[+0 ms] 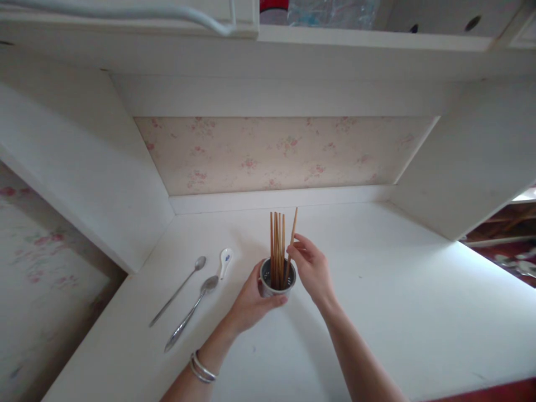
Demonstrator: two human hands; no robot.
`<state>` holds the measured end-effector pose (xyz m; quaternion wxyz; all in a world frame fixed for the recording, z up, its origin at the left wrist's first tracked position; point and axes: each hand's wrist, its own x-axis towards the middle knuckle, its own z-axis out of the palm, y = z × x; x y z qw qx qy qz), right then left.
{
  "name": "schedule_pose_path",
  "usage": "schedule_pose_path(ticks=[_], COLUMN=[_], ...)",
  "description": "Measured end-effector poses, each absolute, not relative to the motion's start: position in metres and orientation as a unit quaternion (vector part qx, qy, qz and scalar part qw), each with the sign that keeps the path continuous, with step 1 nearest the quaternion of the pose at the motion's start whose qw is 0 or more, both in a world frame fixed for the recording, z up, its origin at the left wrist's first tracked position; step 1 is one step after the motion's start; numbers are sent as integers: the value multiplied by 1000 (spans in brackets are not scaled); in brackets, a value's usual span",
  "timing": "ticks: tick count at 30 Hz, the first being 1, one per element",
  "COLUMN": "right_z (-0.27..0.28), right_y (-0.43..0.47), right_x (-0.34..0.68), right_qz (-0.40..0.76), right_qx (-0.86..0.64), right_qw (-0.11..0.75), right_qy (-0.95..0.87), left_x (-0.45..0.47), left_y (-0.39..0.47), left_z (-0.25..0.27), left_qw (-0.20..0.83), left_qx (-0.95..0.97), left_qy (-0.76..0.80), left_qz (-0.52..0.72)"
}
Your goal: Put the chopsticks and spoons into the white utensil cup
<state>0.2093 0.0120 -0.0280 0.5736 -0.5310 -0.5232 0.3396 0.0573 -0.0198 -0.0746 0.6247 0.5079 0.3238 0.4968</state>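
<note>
A round ceramic cup (277, 291) with a dark inside stands on the white counter, and my left hand (253, 301) is wrapped round its left and near side. Several wooden chopsticks (277, 245) stand upright in the cup. My right hand (310, 267) pinches one more chopstick (293, 229) between thumb and fingers at the cup's right side. That chopstick leans slightly right, apart from the bunch, with its lower end inside the cup. The cup's far wall is partly hidden by the chopsticks.
Left of the cup lie a white ceramic spoon (225, 260), a long-handled metal spoon (181, 287) and a larger metal spoon (192, 312). White side panels (464, 151) flank the counter (389, 290). An overhead shelf (377, 38) holds plastic-wrapped items.
</note>
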Motion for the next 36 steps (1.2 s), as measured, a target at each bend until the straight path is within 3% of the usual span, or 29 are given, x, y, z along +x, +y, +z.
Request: schedule_pose_path(ticks=[9, 22, 36], right_z=[-35, -50, -66], right_y=[17, 11, -7], right_x=[206, 204, 188], right_qz=[375, 400, 572], right_qx=[-506, -524, -403], right_qw=[590, 542, 564], right_qy=[-505, -521, -439], left_x=[56, 57, 57], left_y=[-19, -19, -21], left_z=[-74, -71, -83], left_qw=[608, 619, 569], left_qx=[527, 522, 549], left_qy=[330, 314, 333], left_qz=[494, 495, 514])
